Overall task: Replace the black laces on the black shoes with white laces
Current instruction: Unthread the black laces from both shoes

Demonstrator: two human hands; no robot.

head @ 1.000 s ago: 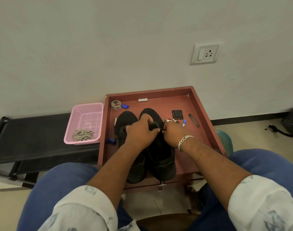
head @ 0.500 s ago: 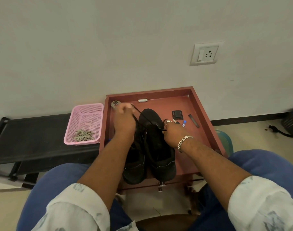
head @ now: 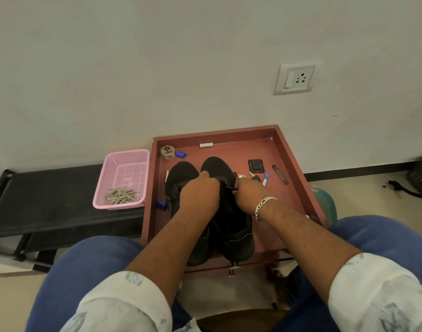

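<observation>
Two black shoes stand side by side on a red-brown tray (head: 286, 149), toes toward the wall. My left hand (head: 200, 192) lies curled over the lacing of the right shoe (head: 236, 226), gripping its black lace (head: 230, 186). My right hand (head: 247, 196), with a ring and a silver bracelet, pinches the same lace at the shoe's right side. The left shoe (head: 181, 173) is partly hidden under my left forearm. The white laces (head: 121, 196) lie in a heap in a pink basket (head: 128, 164) left of the tray.
Small items lie on the tray: a tape roll (head: 167, 152), blue caps (head: 180, 154), a white stick (head: 206, 145), a black square piece (head: 256, 166), a dark strip (head: 280, 174). The basket sits on a low black bench (head: 42, 195). The wall with a socket (head: 297, 77) is just behind.
My left hand had pulled a length of black lace up and to the left; it has now come back down onto the right shoe's lacing. My right hand stayed in place.
</observation>
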